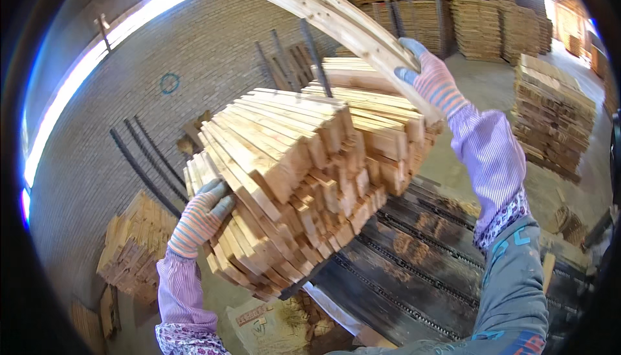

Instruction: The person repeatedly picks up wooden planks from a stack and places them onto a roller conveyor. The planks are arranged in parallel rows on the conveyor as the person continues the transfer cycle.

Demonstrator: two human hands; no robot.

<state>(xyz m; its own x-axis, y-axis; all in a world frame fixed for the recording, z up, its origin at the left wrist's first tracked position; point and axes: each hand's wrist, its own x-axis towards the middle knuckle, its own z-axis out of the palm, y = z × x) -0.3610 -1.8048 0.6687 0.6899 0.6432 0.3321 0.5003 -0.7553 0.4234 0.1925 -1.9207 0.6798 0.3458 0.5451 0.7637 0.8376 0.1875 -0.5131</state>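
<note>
Striped, grey-tipped gloves cover both my hands. Up at the right, my right hand (pixel 435 82) is closed around the near end of two pale wooden boards (pixel 352 28), held together and tilted above the pile. A big stack of wooden boards (pixel 278 141) lies in front of me, its uneven ends facing my side. At the left edge of that stack my left hand (pixel 204 218) has its fingers curled over a board; its palm side is hidden. A second row of boards (pixel 381 125) sits just behind and right of the first.
A dark chain conveyor (pixel 414 258) with sawdust on it runs at the lower right. Dark upright bars (pixel 315 57) stand behind the stack. More board piles stand left (pixel 136 245) and right (pixel 553 115). A printed sack (pixel 272 326) lies below; a brick wall (pixel 129 115) rises behind.
</note>
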